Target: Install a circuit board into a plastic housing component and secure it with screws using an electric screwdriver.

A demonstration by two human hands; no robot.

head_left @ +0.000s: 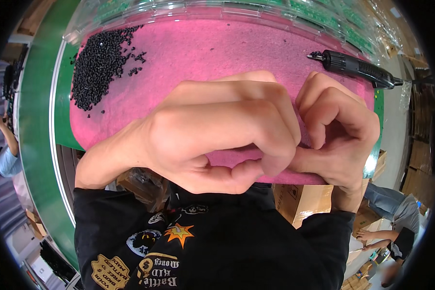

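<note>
My left hand [222,130] is raised over the pink mat, its fingers curled and the thumb tip pressed toward the index finger. Close beside it on the right, my right hand [340,123] also has bent fingers, with thumb and fingertips drawn together. The two hands nearly meet. Whatever the fingers may be pinching is hidden or too small to make out. A heap of tiny black parts [99,65], perhaps screws, lies on the mat's far left. At the far right rests a black electric screwdriver [357,66], its metal bit pointing left beside a few black bits.
Under the hands spreads the pink mat [217,50] on a green bench [34,111]. Clear plastic trays [174,13] with green circuit boards line its far edge. Cardboard boxes [302,205] stand below the near edge. Other people [394,232] [7,150] are off to both sides.
</note>
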